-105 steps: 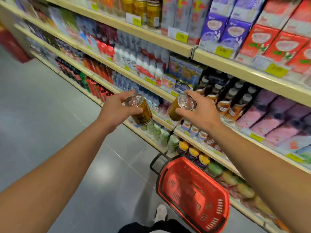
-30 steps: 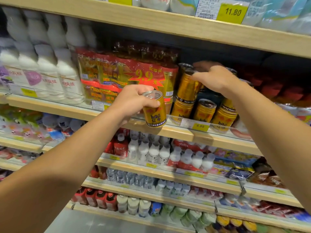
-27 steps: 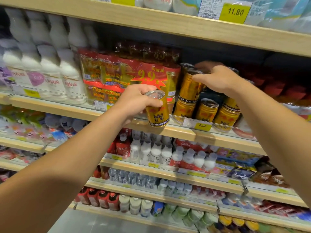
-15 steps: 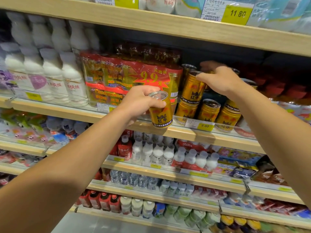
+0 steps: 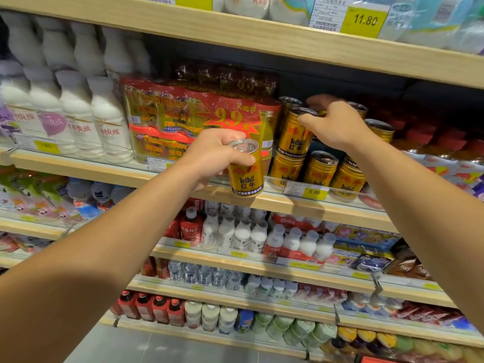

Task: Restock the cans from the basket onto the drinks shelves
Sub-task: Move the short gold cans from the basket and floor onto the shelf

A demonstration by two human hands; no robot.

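Note:
My left hand (image 5: pixel 217 155) grips a gold Red Bull can (image 5: pixel 246 171) upright, just in front of the shelf edge (image 5: pixel 288 203) and left of the shelved gold cans (image 5: pixel 320 169). These stand in two tiers behind a 6.00 price tag. My right hand (image 5: pixel 337 124) reaches over the upper tier, its thumb against the rim of the top left can (image 5: pixel 294 134). Its fingers curl round another gold can that the hand almost wholly hides. A red strip at the bottom edge may be the basket (image 5: pixel 377 360).
A red shrink-wrapped multipack (image 5: pixel 199 119) stands directly left of the gold cans, with white milk bottles (image 5: pixel 78 111) further left. The shelf above (image 5: pixel 288 40) hangs low over the upper tier. Lower shelves hold small bottles and cartons.
Both hands rose from above the basket to the can shelf. Over the last second my left hand drifted slightly right with its can; my right hand stayed over the stacked cans.

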